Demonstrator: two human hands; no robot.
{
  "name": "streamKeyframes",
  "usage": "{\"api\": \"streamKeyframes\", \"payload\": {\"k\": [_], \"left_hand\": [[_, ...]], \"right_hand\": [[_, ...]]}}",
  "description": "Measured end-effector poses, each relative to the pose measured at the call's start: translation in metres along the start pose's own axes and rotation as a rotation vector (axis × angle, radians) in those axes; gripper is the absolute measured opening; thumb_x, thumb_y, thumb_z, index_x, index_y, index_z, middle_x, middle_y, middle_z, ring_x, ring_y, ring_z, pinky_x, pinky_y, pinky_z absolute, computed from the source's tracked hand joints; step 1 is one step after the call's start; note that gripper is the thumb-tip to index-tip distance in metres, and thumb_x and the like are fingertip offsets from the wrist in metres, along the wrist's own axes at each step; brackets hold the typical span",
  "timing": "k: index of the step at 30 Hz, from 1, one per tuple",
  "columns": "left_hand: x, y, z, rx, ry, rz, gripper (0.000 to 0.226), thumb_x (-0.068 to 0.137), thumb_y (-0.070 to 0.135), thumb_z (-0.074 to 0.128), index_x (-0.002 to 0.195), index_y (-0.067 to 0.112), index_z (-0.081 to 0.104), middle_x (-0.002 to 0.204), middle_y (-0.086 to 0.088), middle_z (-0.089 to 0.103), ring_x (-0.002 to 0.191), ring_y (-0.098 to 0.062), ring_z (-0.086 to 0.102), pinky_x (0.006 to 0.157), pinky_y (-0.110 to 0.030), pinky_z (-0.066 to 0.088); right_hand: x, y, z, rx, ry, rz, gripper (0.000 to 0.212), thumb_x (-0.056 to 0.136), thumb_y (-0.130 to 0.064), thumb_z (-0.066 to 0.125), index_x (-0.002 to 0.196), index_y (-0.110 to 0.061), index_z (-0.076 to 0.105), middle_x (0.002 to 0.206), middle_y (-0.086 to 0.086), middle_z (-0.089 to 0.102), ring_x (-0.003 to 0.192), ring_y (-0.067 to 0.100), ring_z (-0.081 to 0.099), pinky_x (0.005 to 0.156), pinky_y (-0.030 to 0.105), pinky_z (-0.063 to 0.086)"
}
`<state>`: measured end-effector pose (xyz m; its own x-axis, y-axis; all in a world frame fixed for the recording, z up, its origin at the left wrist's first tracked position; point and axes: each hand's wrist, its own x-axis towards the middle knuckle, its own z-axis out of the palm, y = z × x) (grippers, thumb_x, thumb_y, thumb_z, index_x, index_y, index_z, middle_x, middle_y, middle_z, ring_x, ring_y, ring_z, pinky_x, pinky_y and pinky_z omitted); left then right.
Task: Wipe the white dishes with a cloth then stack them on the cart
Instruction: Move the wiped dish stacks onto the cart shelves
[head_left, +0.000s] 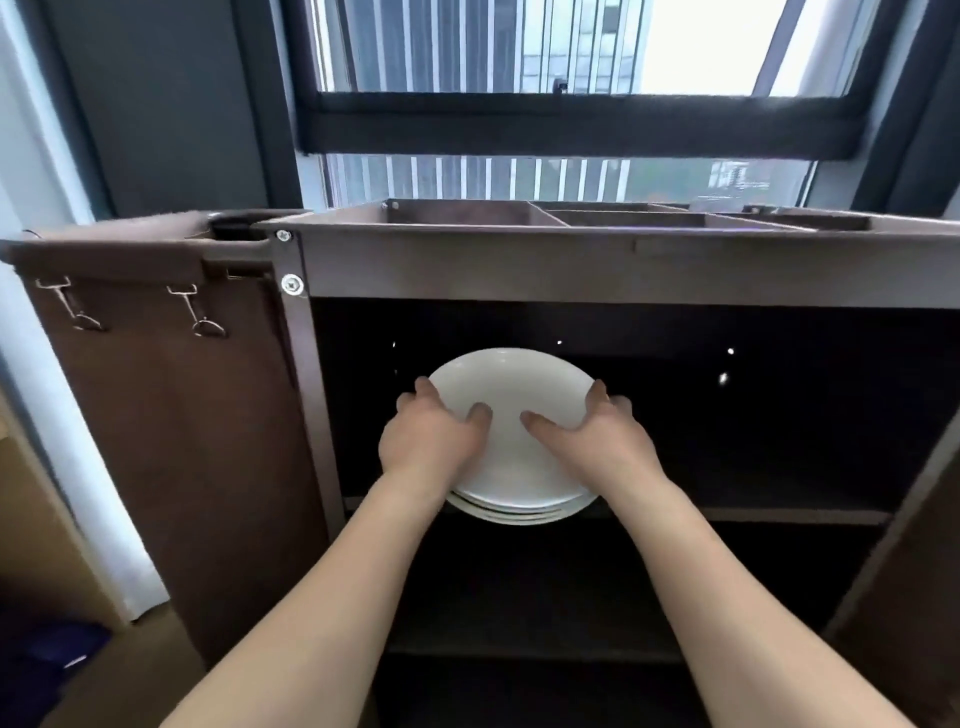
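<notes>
Looked like the stacking step: left hand (434, 441) and right hand (592, 439) each gripped the top plate's (511, 395) rim, over the stack (519, 512) on the cart (571, 275) shelf. Next I'd guess just lower it centred and let go.

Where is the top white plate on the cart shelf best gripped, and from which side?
At the rim, on opposite left and right edges, reaching in from the front. The top plate sits level over the stack inside the cart, so its thin rim is probably the only purchase; left hand and right hand hold it so.
</notes>
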<state>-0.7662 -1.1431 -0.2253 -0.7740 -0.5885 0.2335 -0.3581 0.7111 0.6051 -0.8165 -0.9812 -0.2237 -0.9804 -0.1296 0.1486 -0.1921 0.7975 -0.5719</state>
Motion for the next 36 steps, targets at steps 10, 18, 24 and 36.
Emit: {"api": "streamKeyframes", "payload": {"k": [10,18,24,36], "left_hand": [[0.034,0.016,0.022,-0.140,0.130,0.027,0.066,0.085,0.045,0.055,0.133,0.003,0.037,0.128,-0.014,0.053,0.112,-0.037,0.055,0.077,-0.032,0.039],[0.055,0.030,0.029,-0.270,0.112,0.002,0.059,0.083,0.043,0.055,0.128,0.006,0.047,0.126,-0.013,0.058,0.115,-0.035,0.055,0.086,-0.032,0.042],[0.066,0.034,0.040,-0.366,0.109,-0.046,0.061,0.082,0.043,0.054,0.131,0.008,0.044,0.128,-0.012,0.057,0.117,-0.036,0.054,0.088,-0.032,0.042],[0.060,0.031,0.046,-0.578,0.157,-0.047,0.057,0.083,0.039,0.057,0.130,0.009,0.043,0.119,-0.009,0.059,0.107,-0.032,0.056,0.078,-0.029,0.040]], "right_hand": [[0.046,0.010,0.016,0.146,0.094,-0.058,0.089,0.071,-0.073,0.054,0.140,-0.018,0.040,0.129,0.006,0.047,0.113,0.024,0.051,0.086,0.035,0.047],[0.074,0.007,0.009,0.242,0.103,-0.016,0.083,0.071,-0.067,0.059,0.135,-0.015,0.051,0.135,0.009,0.054,0.120,0.026,0.054,0.093,0.035,0.050],[0.089,0.011,0.014,0.333,0.161,-0.021,0.074,0.079,-0.055,0.061,0.135,-0.008,0.051,0.137,0.013,0.053,0.126,0.029,0.049,0.097,0.034,0.047],[0.086,0.026,0.040,0.883,0.298,-0.004,0.047,0.079,-0.037,0.067,0.117,-0.014,0.053,0.094,-0.003,0.060,0.091,0.022,0.062,0.082,0.038,0.052]]}}
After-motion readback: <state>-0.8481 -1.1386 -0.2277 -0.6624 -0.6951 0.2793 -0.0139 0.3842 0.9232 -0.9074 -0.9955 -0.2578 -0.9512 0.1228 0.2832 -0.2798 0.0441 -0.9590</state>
